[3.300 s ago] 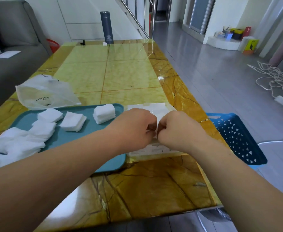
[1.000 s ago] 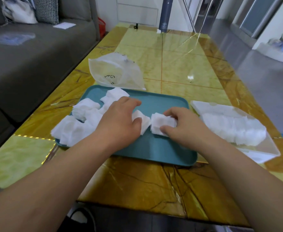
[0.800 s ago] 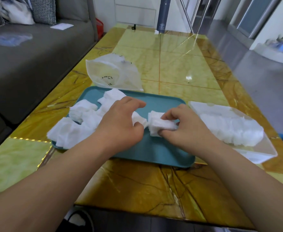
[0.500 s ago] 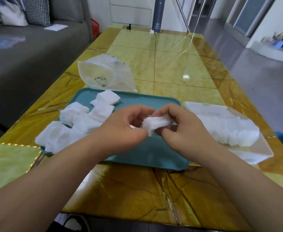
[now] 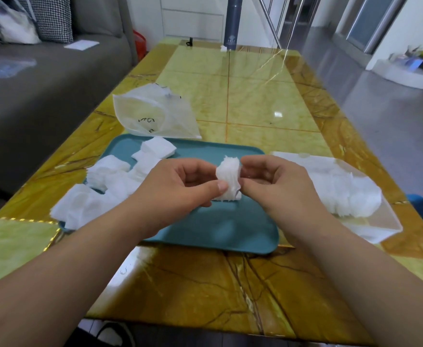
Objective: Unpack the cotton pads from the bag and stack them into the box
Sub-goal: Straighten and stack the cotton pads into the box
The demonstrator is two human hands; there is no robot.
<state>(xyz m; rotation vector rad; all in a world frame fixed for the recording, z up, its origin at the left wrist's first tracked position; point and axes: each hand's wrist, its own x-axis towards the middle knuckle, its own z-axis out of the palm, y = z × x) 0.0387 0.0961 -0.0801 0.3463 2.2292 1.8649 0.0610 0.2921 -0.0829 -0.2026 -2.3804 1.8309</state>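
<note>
Now left hand (image 5: 180, 189) and right hand (image 5: 273, 182) both pinch small stack of cotton pads (image 5: 228, 177) above teal tray (image 5: 230, 229); box (image 5: 370, 221) at tabletop right edge; bag (image 5: 155, 116) beyond tray.

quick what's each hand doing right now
Left hand: closed, pinching the small stack of cotton pads above the tray.
Right hand: closed, pinching the same stack from the other side.
</note>
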